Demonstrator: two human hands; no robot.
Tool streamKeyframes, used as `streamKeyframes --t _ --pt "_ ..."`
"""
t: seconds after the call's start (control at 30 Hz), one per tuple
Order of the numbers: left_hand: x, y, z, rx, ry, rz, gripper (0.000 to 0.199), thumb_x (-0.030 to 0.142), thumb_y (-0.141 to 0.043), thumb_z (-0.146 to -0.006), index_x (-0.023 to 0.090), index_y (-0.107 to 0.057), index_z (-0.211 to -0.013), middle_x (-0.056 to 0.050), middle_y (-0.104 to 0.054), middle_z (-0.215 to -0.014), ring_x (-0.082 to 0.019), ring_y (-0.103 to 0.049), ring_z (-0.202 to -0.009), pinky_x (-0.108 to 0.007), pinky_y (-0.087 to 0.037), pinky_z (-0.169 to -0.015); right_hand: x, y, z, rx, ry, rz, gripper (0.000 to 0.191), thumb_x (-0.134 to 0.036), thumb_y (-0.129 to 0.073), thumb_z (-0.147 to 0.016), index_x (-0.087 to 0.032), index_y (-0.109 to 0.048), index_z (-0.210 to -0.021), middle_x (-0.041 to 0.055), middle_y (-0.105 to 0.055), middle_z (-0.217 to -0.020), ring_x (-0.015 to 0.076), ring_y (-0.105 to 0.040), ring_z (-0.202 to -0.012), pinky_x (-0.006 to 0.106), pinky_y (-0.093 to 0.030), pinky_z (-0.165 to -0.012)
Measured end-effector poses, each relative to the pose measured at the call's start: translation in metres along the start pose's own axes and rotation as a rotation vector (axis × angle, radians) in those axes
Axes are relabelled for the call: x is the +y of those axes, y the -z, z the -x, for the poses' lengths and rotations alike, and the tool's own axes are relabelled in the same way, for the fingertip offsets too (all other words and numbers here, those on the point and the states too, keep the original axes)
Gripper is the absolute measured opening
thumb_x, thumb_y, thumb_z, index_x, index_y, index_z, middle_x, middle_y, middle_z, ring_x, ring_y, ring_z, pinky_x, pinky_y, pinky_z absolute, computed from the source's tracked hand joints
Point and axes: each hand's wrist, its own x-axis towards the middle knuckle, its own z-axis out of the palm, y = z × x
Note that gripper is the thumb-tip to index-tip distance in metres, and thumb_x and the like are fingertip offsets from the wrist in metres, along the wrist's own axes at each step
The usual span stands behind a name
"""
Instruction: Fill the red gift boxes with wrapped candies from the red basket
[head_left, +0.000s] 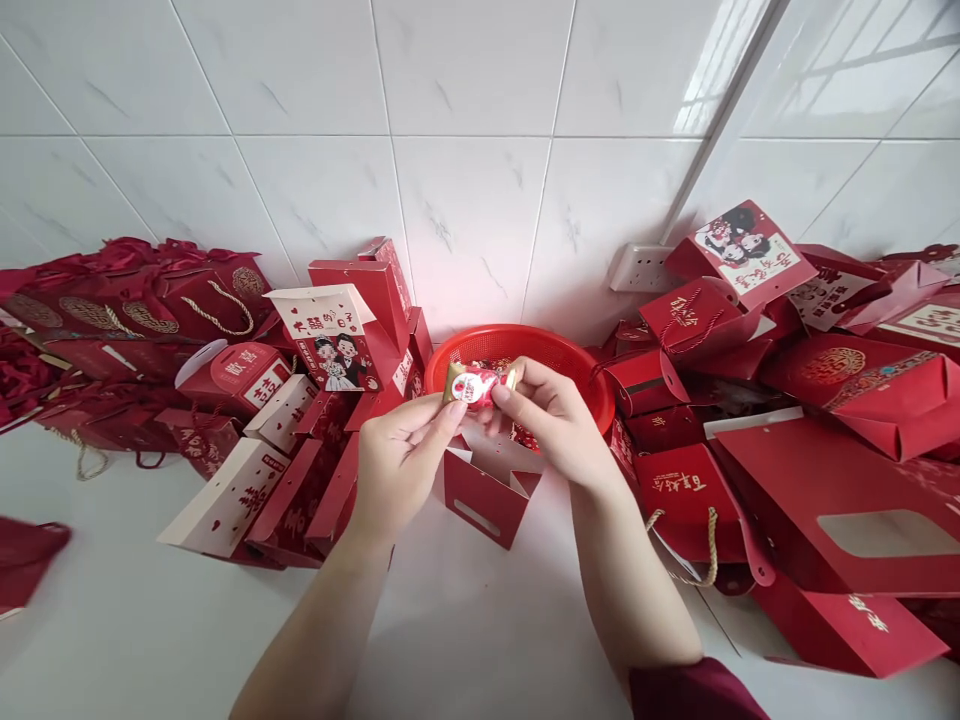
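A small wrapped candy point(474, 388), red with a white label and gold ends, is held between both hands. My left hand point(405, 455) pinches its left end between thumb and fingers. Its right end is in the grip of my right hand point(551, 415). Just below and behind the hands stands an open red box point(487, 500) on the white surface. Behind them is a red plastic basket point(577, 365) with small wrapped pieces in it, partly hidden by the hands and the candy.
Red gift boxes point(270, 500) are piled at the left, one upright with a cartoon couple point(341, 360). More red boxes and bags point(832, 500) crowd the right. A tiled wall point(472, 200) with a socket point(641, 268) stands behind. One red item point(28, 560) lies at the far left.
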Motion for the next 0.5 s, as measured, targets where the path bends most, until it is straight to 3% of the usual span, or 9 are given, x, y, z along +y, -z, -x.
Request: streamKeyframes --t 0.1,0.2,0.3,0.5 --pt "0.003 0.0 0.002 0.07 0.003 -0.005 0.026 0.04 -0.061 -0.091 0.02 -0.078 -0.09 -0.001 -0.074 -0.083 -0.021 -0.07 -0.079 -0.035 -0.058 -0.082 -0.001 0.002 0.001 -0.144 -0.035 0.042 0.026 -0.038 -0.068 -0.09 -0.018 -0.061 -0.076 0.0027 -0.07 -0.073 0.015 -0.065 -0.068 0.029 -0.053 -0.068" --pt "0.008 0.001 0.001 -0.003 0.001 0.026 0.032 0.041 -0.058 -0.092 0.02 -0.076 -0.076 -0.001 -0.071 -0.07 -0.02 -0.066 -0.072 -0.033 -0.056 -0.074 0.001 0.004 0.0 -0.27 -0.069 0.008 0.023 -0.035 -0.068 -0.09 -0.016 -0.069 -0.078 0.0047 -0.073 -0.074 0.0149 -0.066 -0.067 0.029 -0.055 -0.068" --pt "0.011 0.002 -0.001 -0.069 -0.006 0.073 0.036 0.041 -0.058 -0.093 0.02 -0.071 -0.066 -0.001 -0.066 -0.061 -0.018 -0.062 -0.064 -0.031 -0.052 -0.066 0.0 0.003 0.0 -0.296 -0.097 -0.022 0.021 -0.034 -0.069 -0.089 -0.015 -0.074 -0.081 0.0048 -0.073 -0.075 0.0143 -0.066 -0.066 0.028 -0.056 -0.064" --pt "0.014 0.001 -0.004 -0.079 0.046 0.106 0.042 0.034 -0.059 -0.091 0.018 -0.062 -0.052 0.001 -0.059 -0.05 -0.014 -0.055 -0.051 -0.027 -0.047 -0.056 0.0 0.0 0.002 -0.362 -0.114 -0.049 0.015 -0.031 -0.071 -0.088 -0.016 -0.075 -0.084 0.0027 -0.073 -0.075 0.0132 -0.069 -0.066 0.025 -0.057 -0.062"
